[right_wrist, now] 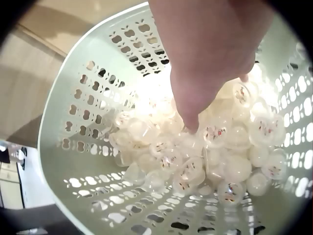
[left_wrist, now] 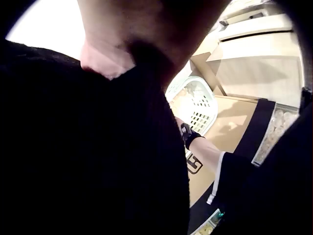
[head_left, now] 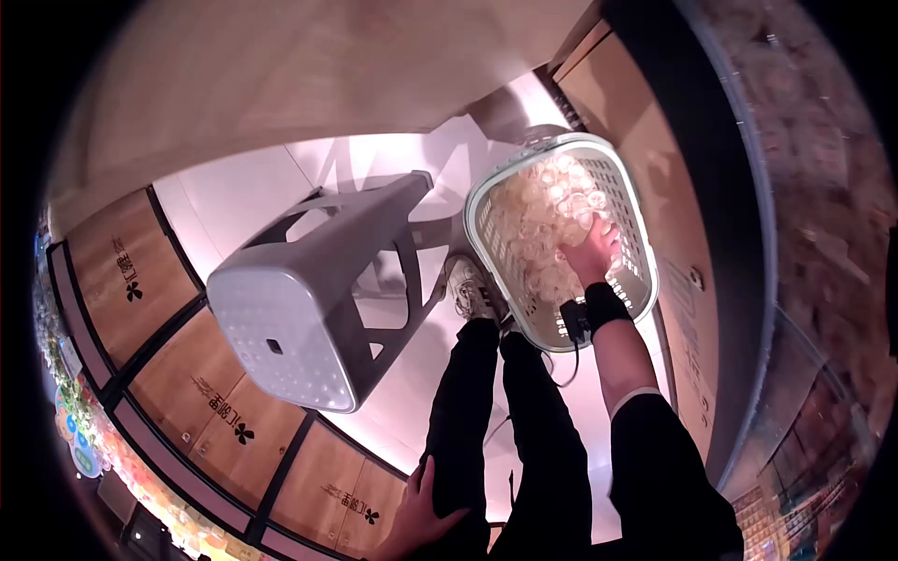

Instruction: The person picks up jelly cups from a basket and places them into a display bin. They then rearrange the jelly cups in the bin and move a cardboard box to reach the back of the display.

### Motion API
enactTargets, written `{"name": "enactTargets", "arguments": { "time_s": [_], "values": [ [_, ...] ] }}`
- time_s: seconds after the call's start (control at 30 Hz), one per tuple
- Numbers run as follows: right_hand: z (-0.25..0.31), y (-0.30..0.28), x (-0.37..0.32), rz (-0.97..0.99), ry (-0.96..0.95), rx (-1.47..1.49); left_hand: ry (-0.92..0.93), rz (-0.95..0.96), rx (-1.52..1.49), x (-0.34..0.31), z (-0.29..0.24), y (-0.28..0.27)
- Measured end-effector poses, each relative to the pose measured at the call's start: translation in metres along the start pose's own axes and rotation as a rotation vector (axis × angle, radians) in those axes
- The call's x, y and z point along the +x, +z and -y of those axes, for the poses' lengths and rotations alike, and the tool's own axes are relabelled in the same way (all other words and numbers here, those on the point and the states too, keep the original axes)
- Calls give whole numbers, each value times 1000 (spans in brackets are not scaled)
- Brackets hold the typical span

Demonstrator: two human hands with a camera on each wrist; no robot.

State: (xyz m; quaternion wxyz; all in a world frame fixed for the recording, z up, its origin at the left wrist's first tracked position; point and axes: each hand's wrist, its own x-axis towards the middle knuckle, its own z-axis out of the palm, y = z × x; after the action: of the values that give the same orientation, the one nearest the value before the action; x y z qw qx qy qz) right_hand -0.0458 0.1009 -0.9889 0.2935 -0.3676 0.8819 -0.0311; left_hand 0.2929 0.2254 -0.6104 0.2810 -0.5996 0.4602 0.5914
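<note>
A pale green plastic basket [head_left: 479, 220] with holes in its walls stands on the floor and holds many small, clear-lidded jelly cups [right_wrist: 190, 171]. My right hand [head_left: 591, 251] reaches down into it. In the right wrist view the thumb [right_wrist: 192, 115] points down onto the cups, away from a fingertip at the right. Most other fingers are hidden behind the hand, so I cannot tell whether they grip any cups. My left hand [head_left: 426, 512] rests on my left thigh, thumb and fingers spread.
A grey plastic stool [head_left: 281, 318] lies on its side left of the basket, near my shoe [head_left: 468, 288]. Wooden cabinets [head_left: 201, 393] line the left. A wooden panel [head_left: 687, 309] rises close on the basket's right, below a dark-edged display. A cable hangs near my right wrist.
</note>
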Motion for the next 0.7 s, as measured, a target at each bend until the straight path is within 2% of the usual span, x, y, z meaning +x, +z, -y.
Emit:
{"name": "enactTargets", "arguments": {
  "time_s": [0.1,0.2,0.23,0.3,0.37,0.43,0.47,0.5,0.57,0.63,0.7],
  "values": [
    [16,20,10,-49,49,-44,-42,-19,66,3,-9,4],
    [23,27,23,-54,151,62,-21,-75,110,2,-17,8],
    [13,33,25,-53,146,63,-5,-97,89,2,-19,9],
    [-1,36,27,-175,38,137,-3,-114,88,1,-23,13],
    [-13,32,26,-146,60,189,0,-119,86,0,-26,14],
    [-38,32,29,-63,-126,538,-27,-81,101,3,-30,15],
    [-48,34,30,-8,-79,570,-21,-86,96,3,-29,17],
    [-39,12,21,-14,-87,571,-6,-111,82,3,-27,19],
    [-21,-48,-17,246,111,958,22,-143,73,-1,-23,25],
    [-43,-62,-45,426,129,1256,-59,-51,90,0,-23,24],
    [-28,-109,-89,539,223,1406,37,-90,180,5,-18,33]
  ]
}}
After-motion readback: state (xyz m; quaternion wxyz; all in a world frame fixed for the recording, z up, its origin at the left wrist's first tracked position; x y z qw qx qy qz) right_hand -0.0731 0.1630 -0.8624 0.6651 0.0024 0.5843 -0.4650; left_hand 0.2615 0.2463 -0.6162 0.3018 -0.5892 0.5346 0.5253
